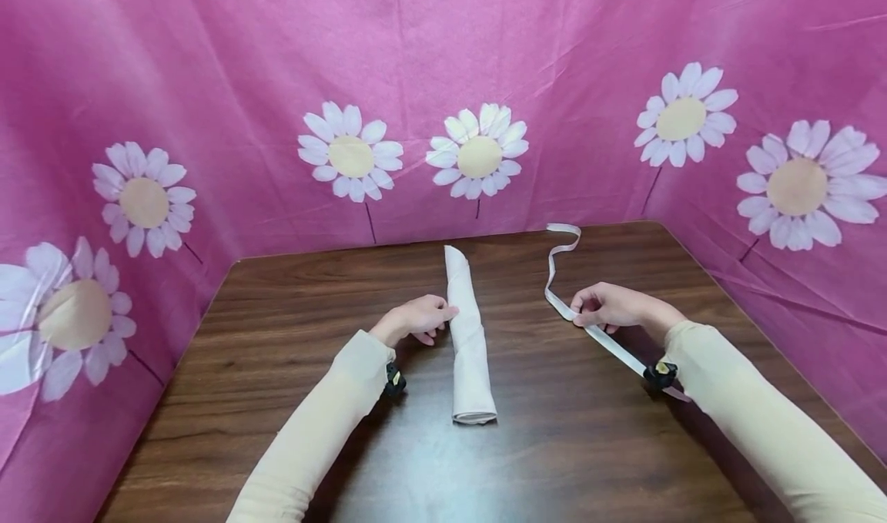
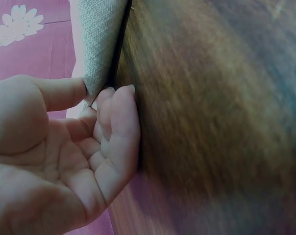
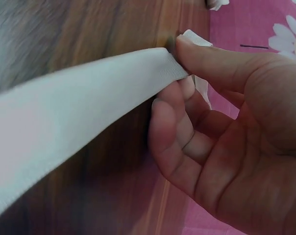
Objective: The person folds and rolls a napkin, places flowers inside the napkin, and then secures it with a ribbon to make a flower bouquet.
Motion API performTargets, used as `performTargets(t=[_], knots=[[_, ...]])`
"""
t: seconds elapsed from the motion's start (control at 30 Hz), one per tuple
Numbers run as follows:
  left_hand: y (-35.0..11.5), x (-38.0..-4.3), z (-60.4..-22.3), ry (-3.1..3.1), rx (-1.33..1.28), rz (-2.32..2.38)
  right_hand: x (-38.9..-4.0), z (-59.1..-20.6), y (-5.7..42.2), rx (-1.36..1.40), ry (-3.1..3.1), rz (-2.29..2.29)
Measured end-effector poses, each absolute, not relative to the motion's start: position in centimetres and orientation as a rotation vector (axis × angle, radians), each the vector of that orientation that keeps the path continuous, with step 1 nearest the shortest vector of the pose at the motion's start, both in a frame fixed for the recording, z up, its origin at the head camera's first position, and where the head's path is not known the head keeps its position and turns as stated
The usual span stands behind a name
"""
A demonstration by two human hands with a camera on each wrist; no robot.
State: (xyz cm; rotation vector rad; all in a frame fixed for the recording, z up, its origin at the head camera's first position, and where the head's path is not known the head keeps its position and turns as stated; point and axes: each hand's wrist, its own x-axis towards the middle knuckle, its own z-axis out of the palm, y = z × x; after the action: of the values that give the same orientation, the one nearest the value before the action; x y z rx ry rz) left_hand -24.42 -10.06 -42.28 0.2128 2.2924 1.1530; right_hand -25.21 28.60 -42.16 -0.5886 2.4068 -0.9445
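Observation:
A rolled white cloth (image 1: 470, 346) lies lengthwise on the table, its layered end toward me. From its left side my left hand (image 1: 424, 316) pinches the edge of the roll. The left wrist view shows the thumb on the woven cloth (image 2: 96, 41) and the curled fingers of the left hand (image 2: 64, 152) low by the tabletop. To the right, my right hand (image 1: 615, 307) pinches a white ribbon (image 1: 617, 347) between thumb and fingers. In the right wrist view the flat ribbon (image 3: 79, 98) runs off to the left from the right hand (image 3: 226, 132).
The brown wooden table (image 1: 291, 315) meets a pink curtain (image 1: 263, 61) with daisies along its back and sides. The ribbon's wavy far end (image 1: 552, 265) reaches the table's back edge. Its near end passes under the right wrist.

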Motion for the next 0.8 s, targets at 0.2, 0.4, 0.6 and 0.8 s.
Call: performTargets(t=[0.2, 0.4, 0.6, 0.8], knots=[[-10.2, -24.6, -42.3, 2.279, 0.221, 1.140, -25.8, -42.2, 27.4, -0.593, 2.428, -0.952], [-10.1, -24.6, -42.3, 2.298, 0.239, 1.137, -26.1, -41.5, 26.1, -0.586, 2.441, -1.019], [-10.1, -24.6, -42.6, 2.296, 0.238, 1.138, -26.2, -41.0, 24.9, -0.598, 2.441, -1.023], [-10.1, -24.6, -42.6, 2.323, 0.247, 1.145, -26.5, -40.8, 23.8, -0.610, 2.452, -1.034]])
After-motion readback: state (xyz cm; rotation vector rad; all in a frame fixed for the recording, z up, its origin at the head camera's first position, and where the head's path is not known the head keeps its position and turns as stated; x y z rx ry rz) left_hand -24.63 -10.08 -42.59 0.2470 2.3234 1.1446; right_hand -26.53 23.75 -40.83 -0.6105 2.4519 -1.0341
